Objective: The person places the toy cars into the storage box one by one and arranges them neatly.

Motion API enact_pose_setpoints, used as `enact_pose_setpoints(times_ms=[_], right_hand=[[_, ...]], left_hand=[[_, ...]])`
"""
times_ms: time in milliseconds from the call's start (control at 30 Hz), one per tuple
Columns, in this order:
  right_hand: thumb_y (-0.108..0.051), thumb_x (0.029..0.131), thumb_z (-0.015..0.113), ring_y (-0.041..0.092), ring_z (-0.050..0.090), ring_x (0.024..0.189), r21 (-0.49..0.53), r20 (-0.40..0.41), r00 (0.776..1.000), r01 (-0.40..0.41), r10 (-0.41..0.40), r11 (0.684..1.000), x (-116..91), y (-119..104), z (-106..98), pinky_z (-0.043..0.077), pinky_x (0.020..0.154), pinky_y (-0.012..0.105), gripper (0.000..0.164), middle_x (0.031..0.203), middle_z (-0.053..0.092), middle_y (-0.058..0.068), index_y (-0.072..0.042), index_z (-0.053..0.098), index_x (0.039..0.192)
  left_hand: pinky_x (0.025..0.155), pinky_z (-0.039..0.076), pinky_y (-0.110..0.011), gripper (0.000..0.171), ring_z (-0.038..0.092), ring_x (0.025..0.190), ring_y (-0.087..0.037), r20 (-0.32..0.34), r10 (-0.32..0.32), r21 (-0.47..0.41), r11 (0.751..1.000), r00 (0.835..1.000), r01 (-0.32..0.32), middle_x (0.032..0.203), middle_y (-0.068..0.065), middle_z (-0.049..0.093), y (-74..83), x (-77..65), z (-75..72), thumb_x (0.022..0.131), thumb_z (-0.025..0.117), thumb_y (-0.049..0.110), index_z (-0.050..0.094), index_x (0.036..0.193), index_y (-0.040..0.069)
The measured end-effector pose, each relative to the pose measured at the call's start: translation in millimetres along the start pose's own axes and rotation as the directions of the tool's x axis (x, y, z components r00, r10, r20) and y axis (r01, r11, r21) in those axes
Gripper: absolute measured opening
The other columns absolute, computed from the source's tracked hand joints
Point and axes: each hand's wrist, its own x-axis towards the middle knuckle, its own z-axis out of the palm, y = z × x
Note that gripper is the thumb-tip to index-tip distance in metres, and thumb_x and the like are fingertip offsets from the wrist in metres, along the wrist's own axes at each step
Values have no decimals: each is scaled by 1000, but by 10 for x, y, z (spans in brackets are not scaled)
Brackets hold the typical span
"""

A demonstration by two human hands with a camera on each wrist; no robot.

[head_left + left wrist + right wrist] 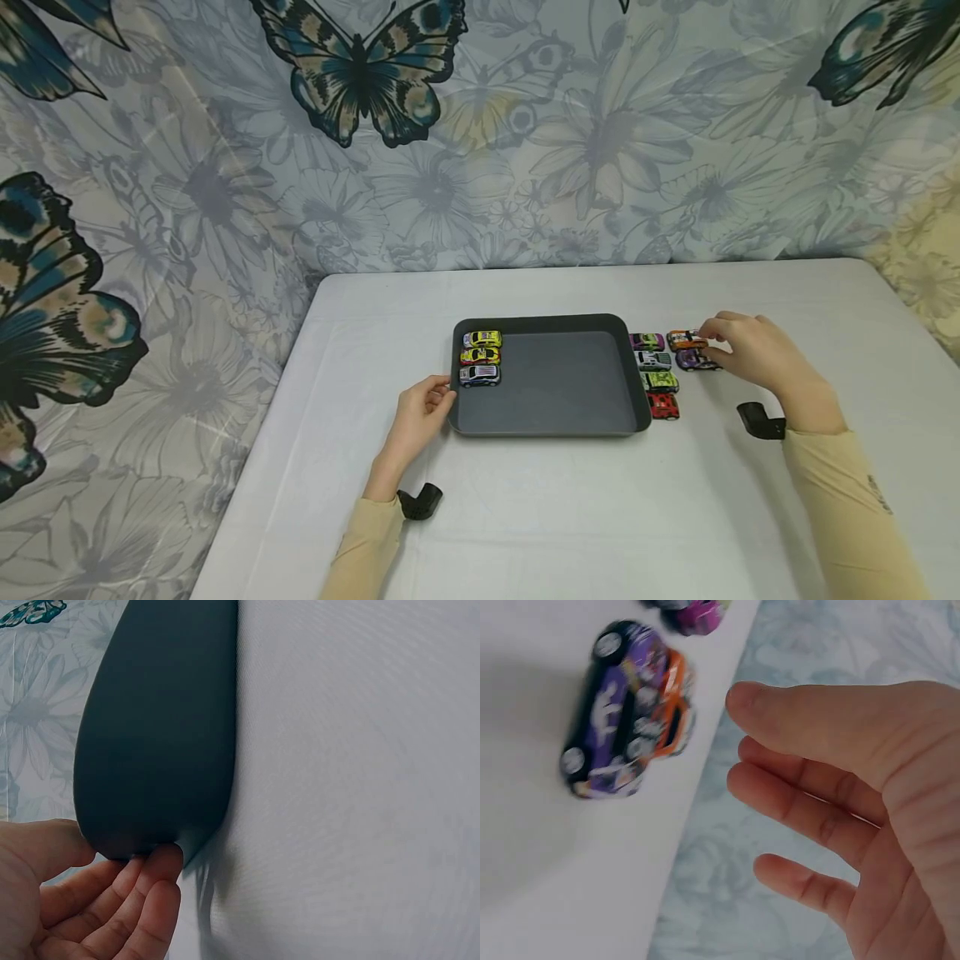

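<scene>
My left hand [422, 412] pinches the left rim of a dark grey tray [562, 383], thumb and fingers at its edge in the left wrist view. Inside the tray, along its left side, stand a yellow toy car [482, 339], a yellow-and-red toy car [480, 357] and a silver toy car [480, 376]. My right hand [757, 354] hovers by an orange toy car [684, 339] and a purple toy car [696, 359]. In the right wrist view, its fingers [780, 796] are loosely bent and apart from the purple car [606, 712], with nothing between them.
Against the tray's right side stand a purple-and-green car [647, 342], a white car [653, 361], a green car [660, 382] and a red car [663, 407]. Everything sits on a white-covered table [555, 517]. Butterfly-patterned cloth [450, 183] hangs behind its far edge.
</scene>
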Motion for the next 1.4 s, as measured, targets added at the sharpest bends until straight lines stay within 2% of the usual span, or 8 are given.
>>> enact_pose_setpoints(times_ms=[333,600,767,1400], right_hand=[[-2,72,74,31,60,73,-26,97,990,-100,102,995,-96,98,61,43,63,52,18,83,63,12,2,67,88],[0,71,73,38,61,79,16,125,985,-120,117,993,-151,159,134,43,67,58,23,90,63,18,5,66,92],[2,71,72,39,60,82,41,159,977,-151,142,988,-165,194,179,43,69,57,27,94,61,20,7,64,96],[3,71,73,38,60,81,82,135,982,-140,129,987,-176,212,232,47,71,51,26,91,61,19,9,63,95]], left_hand=[[61,51,-23,23,59,70,-14,9,-6,10,1000,1000,6,85,-10,62,12,-10,-9,88,61,5,63,108,-6],[60,51,-22,23,58,70,-13,8,5,-1,1000,1000,-5,84,-9,62,-4,-10,-1,88,61,5,62,108,-6],[60,51,-22,22,58,70,-12,10,1,-8,1000,1000,-1,85,-9,62,-15,-8,0,89,61,5,62,108,-6],[60,50,-22,23,57,70,-12,12,-11,2,1000,1000,11,84,-9,61,0,-6,-11,88,61,5,62,109,-6]])
